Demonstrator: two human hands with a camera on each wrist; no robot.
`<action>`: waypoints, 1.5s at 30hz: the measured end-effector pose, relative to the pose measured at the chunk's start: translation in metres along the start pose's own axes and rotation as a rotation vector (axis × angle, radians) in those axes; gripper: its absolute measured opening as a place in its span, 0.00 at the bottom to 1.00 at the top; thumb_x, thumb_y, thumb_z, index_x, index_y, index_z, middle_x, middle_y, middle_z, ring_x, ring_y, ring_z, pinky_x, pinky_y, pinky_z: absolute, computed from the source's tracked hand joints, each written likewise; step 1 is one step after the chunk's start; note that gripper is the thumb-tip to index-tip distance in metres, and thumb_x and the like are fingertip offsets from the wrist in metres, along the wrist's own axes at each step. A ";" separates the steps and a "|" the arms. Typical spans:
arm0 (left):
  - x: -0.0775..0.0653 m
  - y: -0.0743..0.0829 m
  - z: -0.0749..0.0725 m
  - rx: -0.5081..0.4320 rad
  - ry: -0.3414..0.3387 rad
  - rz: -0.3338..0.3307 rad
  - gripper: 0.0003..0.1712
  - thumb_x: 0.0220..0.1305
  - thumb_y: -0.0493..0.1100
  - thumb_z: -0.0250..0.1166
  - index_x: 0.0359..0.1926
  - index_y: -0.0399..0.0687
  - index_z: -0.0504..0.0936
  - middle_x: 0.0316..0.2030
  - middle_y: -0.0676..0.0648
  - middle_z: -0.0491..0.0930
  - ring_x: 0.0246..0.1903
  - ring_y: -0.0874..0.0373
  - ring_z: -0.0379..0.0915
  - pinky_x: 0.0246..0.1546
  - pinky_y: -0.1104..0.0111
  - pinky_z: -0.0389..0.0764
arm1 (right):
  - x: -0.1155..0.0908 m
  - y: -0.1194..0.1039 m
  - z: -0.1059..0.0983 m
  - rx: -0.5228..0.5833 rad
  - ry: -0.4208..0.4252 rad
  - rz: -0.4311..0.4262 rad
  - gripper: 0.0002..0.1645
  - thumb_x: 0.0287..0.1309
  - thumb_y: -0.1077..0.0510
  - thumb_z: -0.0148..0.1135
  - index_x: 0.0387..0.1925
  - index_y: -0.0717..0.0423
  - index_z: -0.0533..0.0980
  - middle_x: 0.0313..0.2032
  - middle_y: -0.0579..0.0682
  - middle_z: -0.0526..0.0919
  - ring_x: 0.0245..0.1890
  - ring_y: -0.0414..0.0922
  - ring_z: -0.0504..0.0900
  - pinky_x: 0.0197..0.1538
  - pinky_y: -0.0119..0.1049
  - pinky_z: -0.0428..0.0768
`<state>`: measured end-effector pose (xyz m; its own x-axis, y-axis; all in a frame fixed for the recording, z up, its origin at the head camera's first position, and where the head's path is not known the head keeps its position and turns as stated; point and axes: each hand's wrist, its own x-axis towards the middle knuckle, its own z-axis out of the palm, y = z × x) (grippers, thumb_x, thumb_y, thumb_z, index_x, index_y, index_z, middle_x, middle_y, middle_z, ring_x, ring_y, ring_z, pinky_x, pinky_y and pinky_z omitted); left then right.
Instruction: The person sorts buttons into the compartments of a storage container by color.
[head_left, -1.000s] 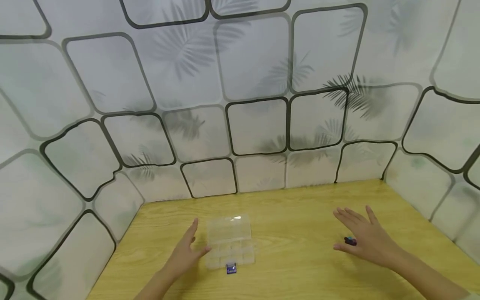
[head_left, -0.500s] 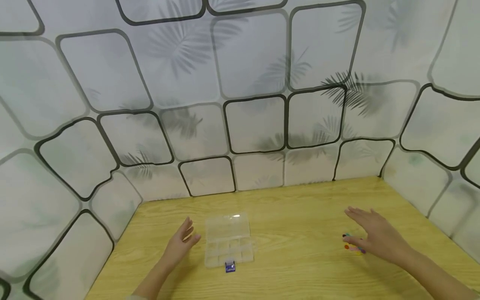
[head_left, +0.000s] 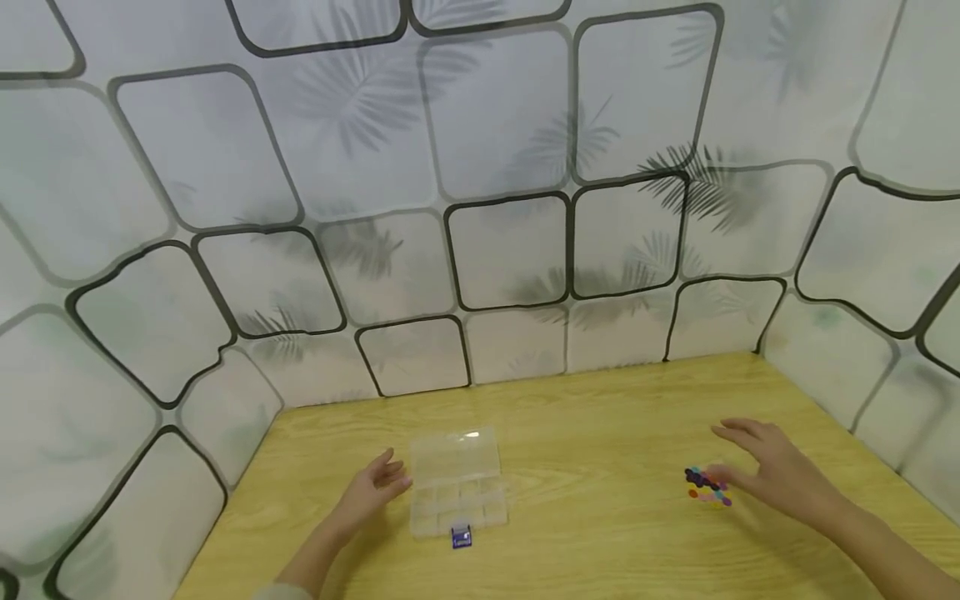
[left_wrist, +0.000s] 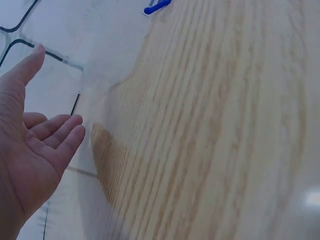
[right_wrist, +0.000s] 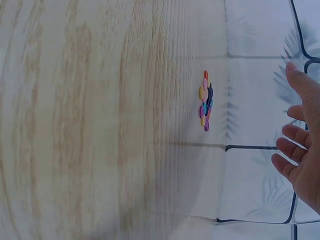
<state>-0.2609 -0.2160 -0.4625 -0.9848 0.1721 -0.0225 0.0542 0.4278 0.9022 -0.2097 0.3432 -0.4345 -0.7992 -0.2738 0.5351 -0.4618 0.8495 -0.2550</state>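
1. The left hand (head_left: 370,497) is in the air over the yellow wood counter (head_left: 585,525), just left of the clear box. Its fingers are loose and a bit bent, with the thumb apart from them. The thumb points right, to the box. I can't tell if its tip touches the box.

2. The clear box (head_left: 459,507) lies flat on the left part of the counter. Its lid (head_left: 453,454) is laid back on the far side, away from the person. The box part has little rooms in it, and its long side runs left to right.

3. A small blue piece (head_left: 461,537) is at the near edge of the box. It looks almost square from above.

4. The bright bits (head_left: 701,493) lie in a small patch on the right part of the counter. They are red, yellow, pink, purple, blue and dark. In the right wrist view the patch looks thin and long, running up and down.

5. The right hand (head_left: 783,479) is above the counter by the bits. Its fingers are loose and softly bent, pointing left.
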 end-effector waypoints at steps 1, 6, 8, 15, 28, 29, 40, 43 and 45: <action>0.001 -0.001 0.001 -0.012 0.001 -0.003 0.43 0.65 0.46 0.61 0.70 0.29 0.50 0.61 0.30 0.67 0.59 0.39 0.67 0.57 0.53 0.73 | -0.001 0.000 0.000 0.013 -0.010 0.016 0.33 0.44 0.51 0.74 0.51 0.65 0.76 0.49 0.61 0.76 0.45 0.60 0.74 0.40 0.57 0.77; 0.005 -0.006 0.002 -0.139 0.031 0.023 0.40 0.66 0.42 0.60 0.68 0.24 0.51 0.58 0.27 0.68 0.55 0.39 0.71 0.53 0.58 0.78 | -0.003 0.005 -0.003 0.091 -0.117 0.119 0.31 0.52 0.51 0.69 0.53 0.66 0.74 0.46 0.59 0.79 0.36 0.41 0.75 0.29 0.32 0.76; 0.007 -0.007 0.001 -0.187 0.029 0.025 0.39 0.66 0.40 0.59 0.67 0.23 0.51 0.58 0.25 0.67 0.54 0.39 0.72 0.52 0.60 0.78 | -0.004 0.007 -0.003 0.105 -0.156 0.155 0.31 0.54 0.50 0.68 0.54 0.67 0.74 0.45 0.58 0.80 0.33 0.34 0.72 0.27 0.29 0.73; 0.014 -0.014 0.000 -0.257 -0.009 -0.034 0.39 0.65 0.40 0.60 0.66 0.22 0.52 0.57 0.24 0.67 0.53 0.43 0.74 0.50 0.65 0.79 | -0.009 0.015 -0.001 0.126 -0.176 0.193 0.29 0.56 0.51 0.66 0.52 0.69 0.75 0.38 0.52 0.83 0.28 0.26 0.70 0.27 0.28 0.74; 0.023 -0.010 0.006 -0.235 -0.101 -0.074 0.36 0.65 0.40 0.61 0.65 0.21 0.56 0.56 0.25 0.69 0.49 0.50 0.77 0.49 0.66 0.80 | -0.015 0.034 -0.003 0.178 -0.302 0.350 0.26 0.61 0.49 0.61 0.50 0.67 0.77 0.40 0.53 0.83 0.33 0.31 0.77 0.34 0.29 0.79; 0.023 -0.011 0.007 -0.227 -0.107 -0.079 0.36 0.64 0.40 0.61 0.65 0.21 0.57 0.56 0.25 0.70 0.50 0.50 0.76 0.49 0.65 0.80 | -0.015 0.036 -0.003 0.194 -0.311 0.357 0.26 0.61 0.49 0.60 0.50 0.67 0.77 0.40 0.55 0.83 0.33 0.30 0.77 0.34 0.28 0.79; 0.031 -0.017 0.007 -0.224 -0.183 -0.082 0.43 0.62 0.43 0.64 0.69 0.29 0.52 0.59 0.31 0.70 0.54 0.50 0.74 0.52 0.64 0.78 | -0.024 0.053 0.002 0.436 -0.393 0.448 0.25 0.67 0.52 0.54 0.53 0.70 0.73 0.47 0.64 0.80 0.34 0.29 0.76 0.32 0.32 0.81; 0.032 -0.015 0.007 -0.230 -0.183 -0.096 0.44 0.62 0.43 0.65 0.70 0.32 0.51 0.59 0.33 0.71 0.54 0.51 0.73 0.52 0.62 0.78 | -0.024 0.057 0.007 0.445 -0.386 0.443 0.25 0.66 0.52 0.56 0.52 0.70 0.74 0.45 0.62 0.81 0.33 0.30 0.76 0.31 0.32 0.80; 0.033 -0.014 0.006 -0.227 -0.175 -0.113 0.43 0.62 0.44 0.65 0.70 0.32 0.52 0.58 0.34 0.72 0.54 0.52 0.74 0.51 0.62 0.78 | -0.023 0.059 0.011 0.440 -0.378 0.423 0.24 0.64 0.52 0.57 0.51 0.70 0.75 0.44 0.61 0.82 0.32 0.29 0.76 0.30 0.31 0.80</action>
<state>-0.2934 -0.2109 -0.4783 -0.9380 0.2937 -0.1840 -0.1113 0.2476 0.9624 -0.2226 0.3947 -0.4706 -0.9858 -0.1661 0.0237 -0.1316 0.6784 -0.7228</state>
